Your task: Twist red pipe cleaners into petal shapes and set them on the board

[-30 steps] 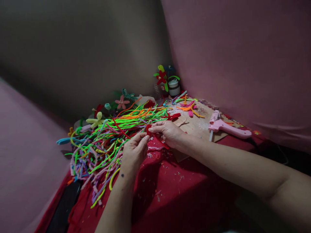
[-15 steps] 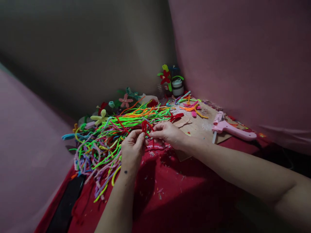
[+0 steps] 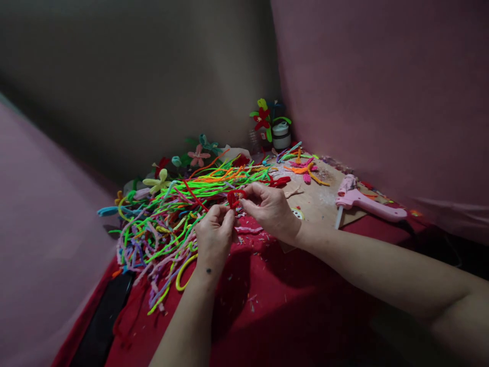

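Both hands meet over a red cloth (image 3: pixel 290 300) and pinch one bent red pipe cleaner (image 3: pixel 235 198). My left hand (image 3: pixel 214 235) grips its lower end with thumb and fingers. My right hand (image 3: pixel 270 210) holds the upper loop from the right. Just behind and left of the hands lies a big loose heap of pipe cleaners (image 3: pixel 171 219) in green, orange, purple and yellow.
A pink glue gun (image 3: pixel 362 201) rests on a brown board (image 3: pixel 321 196) at the right. Finished pipe-cleaner flowers (image 3: pixel 198 154) stand along the back, with a white jar (image 3: pixel 281 135) in the corner. Pink walls close in left and right. A black strip (image 3: pixel 103 326) lies at the cloth's left edge.
The red pipe cleaner went from lying stretched between the hands to a small raised loop. Both hands lifted slightly and drew closer together.
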Demonstrator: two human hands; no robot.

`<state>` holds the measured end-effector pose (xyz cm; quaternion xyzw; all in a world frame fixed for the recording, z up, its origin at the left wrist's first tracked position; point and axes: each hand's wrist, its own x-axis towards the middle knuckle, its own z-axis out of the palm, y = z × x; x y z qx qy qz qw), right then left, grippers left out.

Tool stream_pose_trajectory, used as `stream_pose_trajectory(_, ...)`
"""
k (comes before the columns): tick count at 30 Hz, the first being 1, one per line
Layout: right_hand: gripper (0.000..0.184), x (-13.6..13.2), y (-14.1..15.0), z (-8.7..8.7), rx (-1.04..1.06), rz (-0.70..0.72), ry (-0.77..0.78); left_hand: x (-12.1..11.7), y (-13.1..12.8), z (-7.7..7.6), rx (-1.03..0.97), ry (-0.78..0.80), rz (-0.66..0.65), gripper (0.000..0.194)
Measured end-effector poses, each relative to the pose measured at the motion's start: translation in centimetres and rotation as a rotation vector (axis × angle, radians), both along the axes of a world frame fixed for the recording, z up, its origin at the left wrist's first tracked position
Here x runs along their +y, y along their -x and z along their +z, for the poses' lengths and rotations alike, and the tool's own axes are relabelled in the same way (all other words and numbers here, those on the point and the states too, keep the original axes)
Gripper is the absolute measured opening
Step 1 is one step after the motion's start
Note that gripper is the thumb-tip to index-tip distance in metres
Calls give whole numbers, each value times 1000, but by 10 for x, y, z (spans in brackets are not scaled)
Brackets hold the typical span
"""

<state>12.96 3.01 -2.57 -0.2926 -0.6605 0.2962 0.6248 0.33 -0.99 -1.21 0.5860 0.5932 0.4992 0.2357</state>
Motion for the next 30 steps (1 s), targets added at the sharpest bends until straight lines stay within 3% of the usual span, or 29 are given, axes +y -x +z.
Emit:
stream_pose_trajectory(5, 8, -4, -1, -2, -189, -182, -274, 1, -3, 3, -4, 33, 36, 9)
stream_pose_trajectory(13, 9, -7, -3, -2, -312, -258, -459, 0, -1, 0, -2, 18, 37, 8)
stream_pose_trajectory(16, 9, -7, -3, -1, -269, -231, -412, 0, -1, 1, -4, 24, 30, 7)
stream_pose_trajectory(23, 5, -7, -2, 3, -56, -76, -30, -2, -3, 5, 8, 50, 30, 10)
stream_pose_trajectory(26, 4, -7, -1, 3, -30, -53, 3, -2, -5, 6, 13, 58, 33, 10)
stream_pose_trajectory(30, 6, -8, -2, 3, -56, -76, -73, -2, -5, 5, 10, 56, 26, 10)
